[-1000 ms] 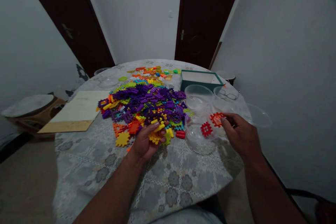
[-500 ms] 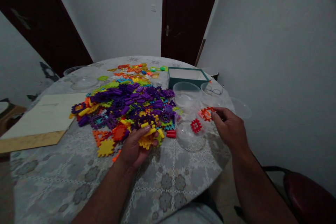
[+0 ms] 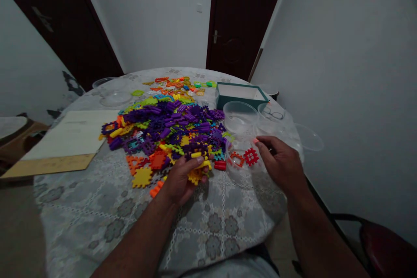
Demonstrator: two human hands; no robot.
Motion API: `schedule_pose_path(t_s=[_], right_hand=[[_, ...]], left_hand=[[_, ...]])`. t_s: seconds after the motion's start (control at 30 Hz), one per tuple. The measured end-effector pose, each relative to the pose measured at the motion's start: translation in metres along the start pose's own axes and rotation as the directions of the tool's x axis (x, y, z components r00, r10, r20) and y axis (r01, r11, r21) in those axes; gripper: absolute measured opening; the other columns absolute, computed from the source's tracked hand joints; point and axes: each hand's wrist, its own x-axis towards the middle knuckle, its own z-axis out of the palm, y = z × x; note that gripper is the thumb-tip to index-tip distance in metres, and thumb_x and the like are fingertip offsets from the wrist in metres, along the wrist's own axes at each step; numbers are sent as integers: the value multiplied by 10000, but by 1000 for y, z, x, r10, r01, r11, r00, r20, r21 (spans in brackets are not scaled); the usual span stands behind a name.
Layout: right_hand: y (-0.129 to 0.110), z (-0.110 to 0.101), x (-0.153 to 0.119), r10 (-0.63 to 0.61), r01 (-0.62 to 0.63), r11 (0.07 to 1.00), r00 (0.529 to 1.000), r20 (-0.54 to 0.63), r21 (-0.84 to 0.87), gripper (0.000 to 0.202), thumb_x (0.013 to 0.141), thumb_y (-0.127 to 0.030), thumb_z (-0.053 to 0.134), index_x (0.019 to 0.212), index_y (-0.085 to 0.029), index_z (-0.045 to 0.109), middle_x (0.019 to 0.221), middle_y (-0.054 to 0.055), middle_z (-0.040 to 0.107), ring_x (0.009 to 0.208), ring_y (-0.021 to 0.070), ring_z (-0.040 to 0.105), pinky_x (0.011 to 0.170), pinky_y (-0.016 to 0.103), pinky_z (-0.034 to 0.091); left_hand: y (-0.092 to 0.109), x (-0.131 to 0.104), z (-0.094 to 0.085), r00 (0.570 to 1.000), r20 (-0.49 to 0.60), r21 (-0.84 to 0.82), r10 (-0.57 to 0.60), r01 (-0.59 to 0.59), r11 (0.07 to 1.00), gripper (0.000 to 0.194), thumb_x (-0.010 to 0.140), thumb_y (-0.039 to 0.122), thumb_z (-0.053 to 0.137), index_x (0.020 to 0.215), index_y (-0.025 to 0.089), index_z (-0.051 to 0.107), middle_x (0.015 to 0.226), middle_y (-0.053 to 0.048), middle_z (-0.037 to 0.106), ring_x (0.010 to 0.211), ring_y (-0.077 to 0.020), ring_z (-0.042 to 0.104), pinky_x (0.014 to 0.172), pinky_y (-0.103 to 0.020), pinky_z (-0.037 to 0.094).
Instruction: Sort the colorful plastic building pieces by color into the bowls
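Note:
My left hand (image 3: 184,178) is closed around several yellow pieces (image 3: 196,175) at the front of a heap of purple, green, blue and orange plastic pieces (image 3: 172,121). My right hand (image 3: 280,160) is at the right edge of a clear round bowl (image 3: 243,178), thumb and fingertips pinched on a small pinkish-red piece (image 3: 256,140). Inside that bowl lie an orange-red square frame (image 3: 236,159) and a red toothed square (image 3: 251,156). Beside the bowl, on its left, is a red cylinder piece (image 3: 220,165). A yellow toothed square (image 3: 142,177) sits at the heap's front left.
More clear bowls (image 3: 240,117) stand behind, near a green-edged open box (image 3: 242,94) and eyeglasses (image 3: 274,114). A clear lid (image 3: 309,137) lies at the right edge. Paper sheets (image 3: 70,134) cover the left side of the patterned tablecloth (image 3: 143,226). A dark red chair (image 3: 387,243) is at right.
The orange-red square frame left my right hand and now lies in the bowl beside the red square. A small pinkish piece shows at my right fingertips. The view has shifted slightly.

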Motion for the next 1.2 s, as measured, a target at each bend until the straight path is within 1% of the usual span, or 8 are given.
schedule_pose_path(t_s=[0.13, 0.23, 0.4, 0.53, 0.77, 0.9, 1.07, 1.2], right_hand=[[-35, 18, -3, -200, 178, 973, 968, 153, 149, 245, 1029, -316, 589, 1209, -238, 737, 1136, 82, 770, 835, 205, 703, 800, 360, 576], [-54, 39, -5, -324, 264, 928, 921, 219, 261, 377, 1015, -248, 587, 1385, -269, 659, 1327, 101, 710, 961, 223, 712, 893, 399, 595], [-70, 66, -5, -388, 292, 896, 881, 270, 334, 407, 1017, -238, 570, 1419, -259, 626, 1386, 120, 678, 1249, 271, 656, 1081, 465, 536], [-77, 69, -3, -311, 201, 920, 897, 314, 336, 223, 994, -256, 595, 1190, -237, 701, 1181, 93, 734, 1103, 251, 691, 1002, 418, 540], [-69, 76, -3, 4, -178, 884, 927, 374, 432, 203, 997, -419, 599, 1057, -245, 684, 954, 27, 759, 868, 219, 715, 755, 327, 566], [-70, 82, 0, 28, -230, 839, 923, 383, 494, 236, 980, -472, 622, 1046, -253, 677, 940, 32, 756, 840, 223, 720, 728, 333, 600], [-79, 82, 6, 88, -388, 699, 880, 466, 601, 289, 929, -527, 688, 1002, -251, 640, 867, 14, 727, 706, 208, 702, 650, 341, 615], [-83, 78, 13, 50, -360, 725, 877, 477, 587, 268, 920, -497, 716, 964, -242, 649, 844, 9, 715, 724, 194, 682, 615, 298, 570]], left_hand=[[0, -1, -1, 999, 26, 5, -20, 19, 1000, 346, 732, 257, 909, 1003, 111, 753, 1001, -142, 767, 683, -139, 622, 468, -212, 460], [0, -1, -2, 999, 44, 12, -29, 29, 1000, 359, 738, 281, 921, 1001, 130, 729, 912, -90, 733, 678, -135, 615, 462, -197, 433], [-1, -3, -3, 994, 89, 60, -60, 54, 997, 400, 731, 308, 942, 1019, 163, 703, 826, -14, 659, 664, -119, 597, 471, -189, 414], [-1, -3, -3, 994, 98, 78, -42, 35, 996, 461, 713, 283, 950, 1088, 182, 704, 866, -8, 663, 692, -123, 609, 480, -196, 421], [3, -8, 1, 992, 116, 36, -42, 38, 999, 487, 763, 340, 925, 1175, 191, 712, 1007, -66, 715, 768, -150, 670, 483, -189, 424], [3, -8, 0, 995, 98, -21, -21, 23, 1000, 512, 752, 266, 918, 1207, 202, 692, 1030, -76, 738, 824, -175, 706, 503, -193, 440], [9, -9, -3, 1000, 29, -128, 3, 1, 992, 512, 723, 200, 902, 1164, 209, 641, 944, -43, 724, 769, -170, 714, 479, -188, 427], [15, -14, -3, 1000, 22, -133, -2, 5, 991, 440, 717, 201, 891, 1074, 197, 634, 919, -38, 710, 738, -161, 700, 459, -186, 416]])
